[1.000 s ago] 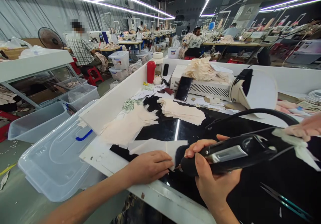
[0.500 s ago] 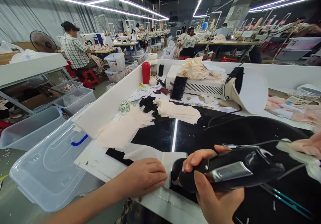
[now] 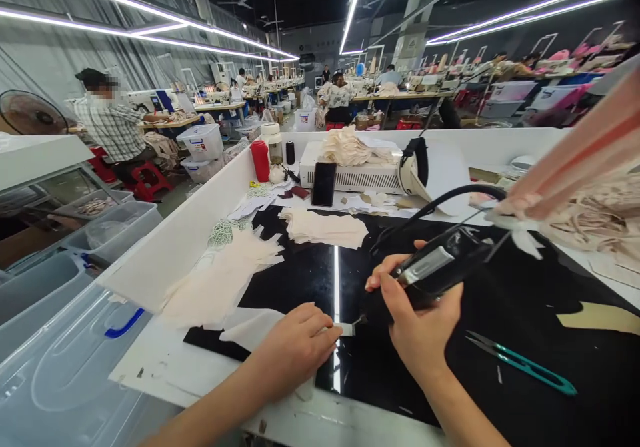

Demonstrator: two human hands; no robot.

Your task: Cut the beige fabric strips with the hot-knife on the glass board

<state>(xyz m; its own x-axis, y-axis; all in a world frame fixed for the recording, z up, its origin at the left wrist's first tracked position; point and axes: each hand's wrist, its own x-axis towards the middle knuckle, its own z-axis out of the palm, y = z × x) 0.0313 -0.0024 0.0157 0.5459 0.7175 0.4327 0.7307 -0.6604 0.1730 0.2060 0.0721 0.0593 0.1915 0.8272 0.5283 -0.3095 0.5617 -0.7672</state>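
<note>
My right hand [image 3: 425, 320] is wrapped round a black corded power hand tool [image 3: 433, 257] with a silver plate on its side. Its tip points down and left, close to the edge of a white fabric piece [image 3: 345, 329]. My left hand [image 3: 303, 340] lies over that piece with fingers bent together, holding it against the black work surface [image 3: 310, 273]. Much of the fabric is hidden under the hand. Pale cloth pieces [image 3: 215, 280] are spread beyond my left hand, and a stack of cream cut pieces [image 3: 325, 227] lies farther back.
Teal thread snips [image 3: 530, 363] lie right of my right hand. Blurred pink fabric [image 3: 575, 147] hangs at the right. Along the back are a phone [image 3: 324, 183], a red cup [image 3: 260, 160] and a white box [image 3: 350, 177]. A plastic bin [image 3: 65, 367] stands left; people sit at sewing machines beyond.
The view has swung right. The tool has turned, its rear now pointing more upward and away, with the cord arched above. Less of the white fabric shows beside my left hand.
</note>
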